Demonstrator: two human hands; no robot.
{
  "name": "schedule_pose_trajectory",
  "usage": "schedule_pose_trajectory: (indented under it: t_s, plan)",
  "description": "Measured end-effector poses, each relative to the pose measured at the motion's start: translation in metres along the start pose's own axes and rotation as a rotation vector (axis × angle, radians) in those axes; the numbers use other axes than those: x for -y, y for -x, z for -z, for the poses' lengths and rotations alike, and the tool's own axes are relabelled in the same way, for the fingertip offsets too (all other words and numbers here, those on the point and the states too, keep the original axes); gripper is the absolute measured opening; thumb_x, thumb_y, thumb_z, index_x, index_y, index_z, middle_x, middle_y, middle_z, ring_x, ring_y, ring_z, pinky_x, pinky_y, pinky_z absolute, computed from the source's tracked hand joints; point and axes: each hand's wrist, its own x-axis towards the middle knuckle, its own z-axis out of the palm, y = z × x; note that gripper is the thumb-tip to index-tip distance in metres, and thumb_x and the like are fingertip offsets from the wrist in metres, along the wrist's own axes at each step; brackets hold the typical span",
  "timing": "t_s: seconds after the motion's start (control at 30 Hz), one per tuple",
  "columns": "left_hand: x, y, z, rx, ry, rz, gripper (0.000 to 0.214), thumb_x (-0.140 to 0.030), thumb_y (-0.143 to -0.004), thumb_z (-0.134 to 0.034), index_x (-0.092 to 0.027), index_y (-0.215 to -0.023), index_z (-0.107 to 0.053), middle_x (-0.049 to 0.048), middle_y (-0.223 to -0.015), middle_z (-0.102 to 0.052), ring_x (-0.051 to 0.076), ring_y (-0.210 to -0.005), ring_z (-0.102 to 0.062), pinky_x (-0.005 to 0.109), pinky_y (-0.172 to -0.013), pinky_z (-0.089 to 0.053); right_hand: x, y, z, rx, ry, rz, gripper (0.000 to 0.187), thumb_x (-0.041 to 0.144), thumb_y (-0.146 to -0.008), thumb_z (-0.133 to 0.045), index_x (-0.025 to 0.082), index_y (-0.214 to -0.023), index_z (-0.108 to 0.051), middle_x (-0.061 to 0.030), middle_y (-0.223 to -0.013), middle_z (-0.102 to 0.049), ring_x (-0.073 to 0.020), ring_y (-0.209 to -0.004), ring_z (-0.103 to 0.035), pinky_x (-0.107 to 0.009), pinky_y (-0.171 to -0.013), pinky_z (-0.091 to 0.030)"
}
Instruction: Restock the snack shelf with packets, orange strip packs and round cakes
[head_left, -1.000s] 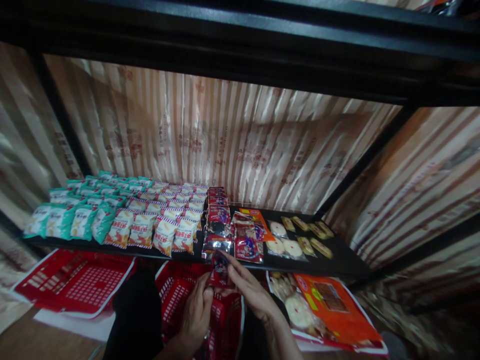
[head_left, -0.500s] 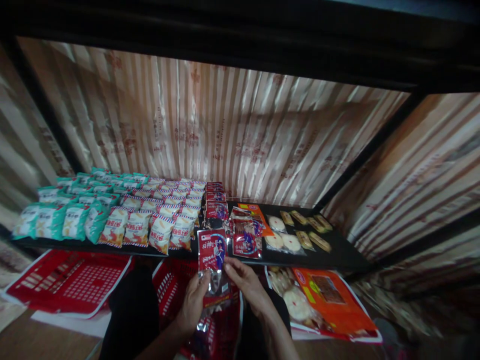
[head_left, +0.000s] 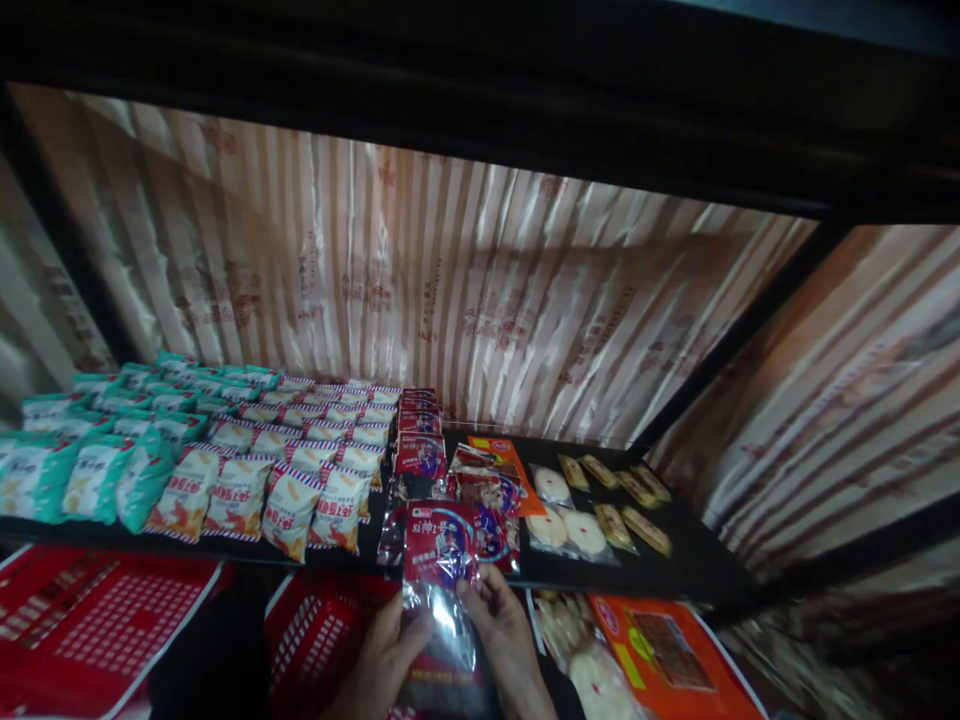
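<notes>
The left hand and right hand each have a grip on one red packet, held in front of the black shelf, with striped bags to the left and wrapped white rounds to the right.

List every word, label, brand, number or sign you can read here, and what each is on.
"si神1号": large print on the held red packet; its smaller lines are too small to read.
Striped-edge bags: large red characters, too blurred to quote surely.
Teal bags: characters too blurred.
Orange packet in the lower right basket: logo and print unreadable.
Wall covering: faint reddish characters, unreadable.
</notes>
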Motion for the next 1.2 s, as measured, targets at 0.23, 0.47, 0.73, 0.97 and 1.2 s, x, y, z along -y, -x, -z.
schedule_pose_trajectory:
  t_s: [0.23,0.47,0.73,0.97,1.2]
  plan:
    - [-0.012,-0.024,-0.011,0.063,0.163,-0.022,0.058,-0.052,-0.058,-0.072,-0.019,-0.104,-0.059,0.0088,-0.095,-0.068,0.026,-0.091,-0.063,0.040,-0.087,-0.046,0.006,-0.024,0.006,-0.074,0.097,0.044,0.036,0.054,-0.062,-0.069,0.023,-0.074,-0.056,0.0025,-0.064,-0.058,-0.0139,-0.059,-0.053,-0.023,-0.054,-0.042]
    - [-0.041,-0.063,-0.009,-0.017,0.044,-0.102,0.065,-0.052,-0.061,-0.071,-0.017,-0.113,-0.053,0.0129,-0.101,-0.066,0.026,-0.094,-0.063,0.038,-0.086,-0.048,0.005,-0.046,0.003,-0.096,0.047,0.064,0.067,0.052,-0.061,-0.071,0.025,-0.118,-0.051,-0.0021,-0.084,-0.063,-0.0196,-0.082,-0.060,-0.031,-0.075,-0.048]
    - [-0.073,-0.104,-0.009,-0.105,-0.087,-0.165,0.053,-0.040,-0.069,-0.064,-0.017,-0.115,-0.050,0.0088,-0.098,-0.067,0.022,-0.091,-0.063,0.032,-0.077,-0.051,0.025,-0.076,-0.008,-0.042,0.216,0.216,0.053,0.045,-0.068,-0.068,0.028,-0.116,-0.056,-0.0045,-0.115,-0.060,-0.0228,-0.106,-0.054,-0.035,-0.091,-0.043]
    - [-0.100,-0.148,-0.006,-0.192,-0.098,-0.154,0.038,-0.019,-0.072,-0.058,-0.017,-0.109,-0.048,0.0037,-0.087,-0.067,0.015,-0.076,-0.064,0.025,-0.067,-0.049,0.051,-0.129,-0.016,-0.008,0.497,0.412,0.026,0.035,-0.071,-0.063,0.023,-0.093,-0.068,-0.0058,-0.105,-0.064,-0.0228,-0.103,-0.055,-0.037,-0.096,-0.038]
    - [-0.117,-0.192,0.000,-0.319,-0.213,-0.216,0.040,-0.008,-0.066,-0.060,-0.019,-0.104,-0.053,0.0004,-0.085,-0.067,0.012,-0.074,-0.062,0.021,-0.068,-0.047,0.058,-0.188,-0.029,-0.044,0.714,0.461,0.030,0.033,-0.073,-0.053,0.018,-0.096,-0.066,-0.0067,-0.097,-0.066,-0.0212,-0.091,-0.060,-0.034,-0.085,-0.044]
